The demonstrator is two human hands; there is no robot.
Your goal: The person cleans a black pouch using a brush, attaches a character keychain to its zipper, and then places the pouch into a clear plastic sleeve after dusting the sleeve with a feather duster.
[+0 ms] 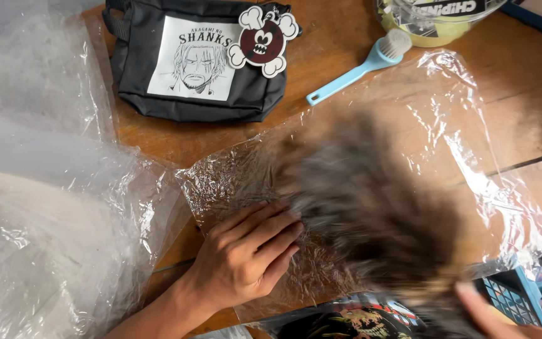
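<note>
black pouch (196, 94), blue brush (359, 69), blue crate (528, 295)

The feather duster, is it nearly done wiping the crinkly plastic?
Done: can't tell; no dust shows. In hand: the left hand presses the clear plastic sheet flat on the wooden table while the right hand holds the blurred feather duster over it. Left: can't tell.

wooden table (340, 69) | black pouch (158, 94) | blue brush (356, 72) | clear wrap (472, 138) (crinkled)

A blurred feather duster (371, 207) hides the plastic sheet's (472, 125) middle; the right hand (494, 317) is cut off.
</note>
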